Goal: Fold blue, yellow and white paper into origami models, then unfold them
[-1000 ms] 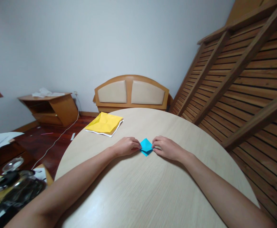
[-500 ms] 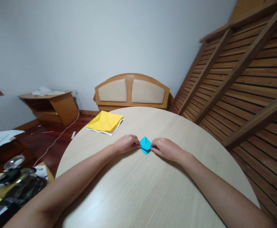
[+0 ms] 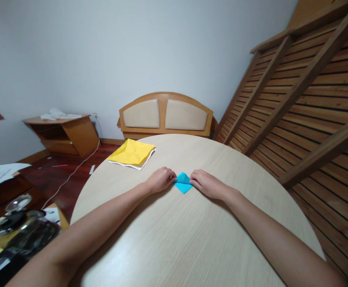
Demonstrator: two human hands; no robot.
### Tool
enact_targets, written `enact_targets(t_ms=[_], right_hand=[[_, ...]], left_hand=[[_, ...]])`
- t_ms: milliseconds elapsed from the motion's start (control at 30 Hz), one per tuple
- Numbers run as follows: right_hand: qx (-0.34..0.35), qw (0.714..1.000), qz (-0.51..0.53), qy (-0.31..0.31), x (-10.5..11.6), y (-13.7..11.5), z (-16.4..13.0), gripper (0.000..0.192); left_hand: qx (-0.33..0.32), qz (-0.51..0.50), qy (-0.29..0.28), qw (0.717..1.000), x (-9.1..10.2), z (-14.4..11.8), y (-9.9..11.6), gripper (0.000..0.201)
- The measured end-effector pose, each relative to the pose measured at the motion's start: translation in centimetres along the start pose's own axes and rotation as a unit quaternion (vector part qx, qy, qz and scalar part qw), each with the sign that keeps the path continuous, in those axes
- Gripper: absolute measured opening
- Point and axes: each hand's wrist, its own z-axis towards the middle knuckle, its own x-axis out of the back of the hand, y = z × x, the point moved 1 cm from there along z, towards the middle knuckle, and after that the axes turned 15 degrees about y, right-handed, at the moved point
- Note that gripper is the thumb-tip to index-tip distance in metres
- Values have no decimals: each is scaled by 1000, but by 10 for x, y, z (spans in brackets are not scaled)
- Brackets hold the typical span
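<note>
From where I stand, the small bright-blue diamond of folded paper (image 3: 184, 188) has just changed shape between the person's hands. Half a second ago the upper layer lay flatter, a dark crease running up it and its loose edge sagging below the middle; now a straight edge crosses from side to side, the part above it bulges up a little, and more of the plain lower triangle shows. I'd judge that a layer is being tucked or folded over, with the crease not yet pressed flat.

The paper sits on the round, pale wood-grain table (image 3: 198, 239), in front of the person. The left hand (image 3: 161, 180) pinches its left corner between thumb and curled fingers; the right hand (image 3: 206, 184) has the right corner nipped the same way.

Those fingertips cover both corners, so I can't see how the layers lie there, nor the underside. The inner folds are too small to count. Over at the left, a clear glass pot with a black lid (image 3: 32, 233) is blurred, the left arm partly in front of it
</note>
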Motion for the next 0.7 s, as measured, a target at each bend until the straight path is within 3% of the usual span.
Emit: enact_targets(t_ms=[367, 500, 600, 700], right_hand=[[-5, 997, 79, 7, 0, 14, 3, 26], [-31, 993, 107, 37, -1, 16, 1, 28], [-51, 992, 97, 60, -2, 18, 1, 37], [-38, 994, 85, 52, -4, 18, 2, 35]], left_hand=[[55, -14, 0, 998, 0, 1, 2, 17], [66, -1, -1, 998, -2, 0, 2, 17], [74, 7, 6, 997, -3, 0, 2, 19], [77, 6, 13, 997, -3, -1, 3, 27]])
